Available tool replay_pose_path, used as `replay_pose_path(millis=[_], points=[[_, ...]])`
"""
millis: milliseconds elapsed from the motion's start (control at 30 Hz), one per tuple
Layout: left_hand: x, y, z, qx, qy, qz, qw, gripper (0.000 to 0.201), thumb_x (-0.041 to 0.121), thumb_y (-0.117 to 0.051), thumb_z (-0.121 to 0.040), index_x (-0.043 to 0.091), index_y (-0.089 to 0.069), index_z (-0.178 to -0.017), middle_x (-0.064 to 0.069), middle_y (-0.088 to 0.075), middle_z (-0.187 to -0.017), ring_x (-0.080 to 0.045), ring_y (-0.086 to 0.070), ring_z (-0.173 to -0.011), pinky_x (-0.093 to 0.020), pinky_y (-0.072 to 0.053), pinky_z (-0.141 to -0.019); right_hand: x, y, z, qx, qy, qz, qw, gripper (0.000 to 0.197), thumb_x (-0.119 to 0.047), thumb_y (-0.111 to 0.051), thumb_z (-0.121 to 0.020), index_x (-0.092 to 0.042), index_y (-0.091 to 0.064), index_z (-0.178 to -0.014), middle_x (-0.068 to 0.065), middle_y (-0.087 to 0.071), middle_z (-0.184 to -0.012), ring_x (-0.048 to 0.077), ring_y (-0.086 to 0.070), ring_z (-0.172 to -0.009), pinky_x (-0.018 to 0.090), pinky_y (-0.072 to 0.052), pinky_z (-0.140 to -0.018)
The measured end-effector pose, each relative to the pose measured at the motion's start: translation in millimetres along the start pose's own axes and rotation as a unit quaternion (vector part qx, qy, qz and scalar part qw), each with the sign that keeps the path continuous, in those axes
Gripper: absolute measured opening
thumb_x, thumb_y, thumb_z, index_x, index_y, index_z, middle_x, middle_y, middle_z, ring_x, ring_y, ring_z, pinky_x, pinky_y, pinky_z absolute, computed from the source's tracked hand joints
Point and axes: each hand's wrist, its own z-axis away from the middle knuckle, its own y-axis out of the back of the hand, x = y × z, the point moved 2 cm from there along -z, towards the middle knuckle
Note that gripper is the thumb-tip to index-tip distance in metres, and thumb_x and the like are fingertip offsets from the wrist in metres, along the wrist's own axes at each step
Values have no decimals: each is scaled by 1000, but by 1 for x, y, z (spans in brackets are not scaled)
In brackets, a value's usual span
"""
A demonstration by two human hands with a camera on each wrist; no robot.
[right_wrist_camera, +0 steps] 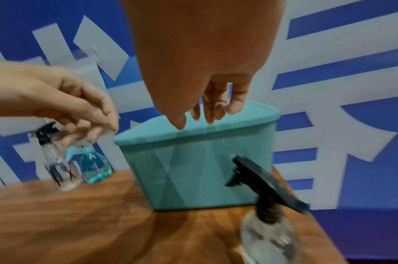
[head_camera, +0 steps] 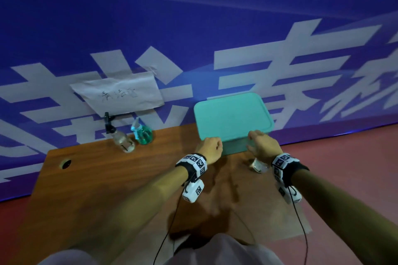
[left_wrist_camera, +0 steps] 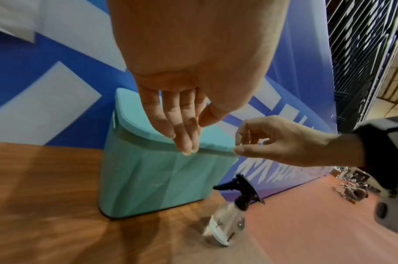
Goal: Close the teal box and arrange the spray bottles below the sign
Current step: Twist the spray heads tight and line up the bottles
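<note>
Behind everything hangs the blue banner [head_camera: 215, 17] with huge white characters, cropped too hard to read; below it the wooden table [head_camera: 97, 178] carries all you need. The teal box [head_camera: 232, 118] sits at the table's back edge against the banner, its lid [head_camera: 232, 112] lying flat on top — it looks closed or nearly so, though whether the near edge is fully seated I cannot tell. Your left hand [head_camera: 210, 149] hovers at the near left corner of the lid with fingers loosely extended, gripping nothing; your right hand [head_camera: 263, 146] hangs at the near right corner, fingers loosely curled and empty.

The paper sign [head_camera: 118, 94] is taped to the banner at the left; it bears handwritten characters that I cannot read with confidence. Two spray bottles already stand below it: a clear one with a black trigger [head_camera: 120, 137] and a blue-green one [head_camera: 143, 133], just beside each other.

A third clear bottle [left_wrist_camera: 227, 225] stands right under your right wrist, near the table's right edge; drop that wrist carelessly and you could knock it to the floor. Pressing one corner only may leave the lid crooked.
</note>
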Motion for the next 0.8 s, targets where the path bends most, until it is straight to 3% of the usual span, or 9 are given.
replay_pose_path(millis=[67, 167, 267, 433, 533, 600, 700, 800], points=[[16, -17, 1, -14, 2, -26, 1000, 17, 19, -52, -95, 20, -66, -86, 0, -69, -78, -26, -66, -72, -43, -60, -70, 28, -10, 12, -20, -4, 18, 1000, 42, -42, -68, -87, -16, -52, -116, 6, -56, -118, 32, -56, -109, 41, -52, -74], [28, -34, 0, -19, 12, -57, 998, 17, 22, -52, -97, 21, -67, -90, 1, -71, -85, -23, -67, -77, -40, -60, -75, 56, -24, 21, -77, -30, 23, 996, 46, -45, -63, -92, -18, -48, -126, 9, -57, -126, 31, -56, -113, 43, -51, -79], [36, -42, 0, -18, 34, -69, 997, 16, 22, -52, -98, 21, -67, -91, 0, -71, -90, -23, -68, -83, -41, -59, -78, 70, -35, 23, -137, -55, 8, 989, 43, -38, -56, -97, -16, -46, -132, 14, -65, -120, 35, -64, -106, 43, -53, -80], [33, -44, 9, -1, 78, -65, 995, 17, 18, -53, -98, 18, -68, -92, -3, -72, -92, -24, -69, -85, -42, -60, -79, 72, -43, 19, -170, -55, 3, 984, 36, -28, -54, -97, -14, -50, -130, 16, -68, -114, 36, -67, -99, 35, -46, -70], [17, -43, 20, 10, 111, -43, 993, 16, 15, -55, -97, 17, -68, -88, -3, -72, -89, -24, -70, -83, -43, -61, -80, 59, -45, 18, -184, -42, -7, 982, 41, -22, -48, -98, -15, -45, -137, 19, -68, -116, 38, -67, -102, 39, -50, -77], [2, -40, 28, 14, 132, -22, 991, 16, 12, -55, -97, 14, -68, -87, -5, -71, -91, -24, -70, -83, -44, -61, -80, 40, -44, 18, -209, -15, 7, 978, 46, -24, -53, -96, -18, -41, -140, 16, -67, -117, 37, -66, -104, 39, -50, -79], [-24, -34, 41, 23, 154, -13, 988, 16, 9, -57, -96, 17, -66, -85, -2, -69, -90, -21, -69, -84, -41, -60, -80, 4, -48, 12, -238, 28, 24, 971, 40, -29, -58, -91, -17, -51, -129, 11, -69, -114, 31, -68, -97, 36, -52, -75], [-57, -28, 53, 19, 168, 6, 986, 6, 10, -63, -95, 15, -65, -98, -1, -68, -97, -18, -63, -95, -29, -48, -79, -40, -56, 2, -264, 68, 2, 962, 34, -34, -59, -86, -17, -60, -115, 11, -71, -105, 30, -69, -87, 35, -53, -68]])
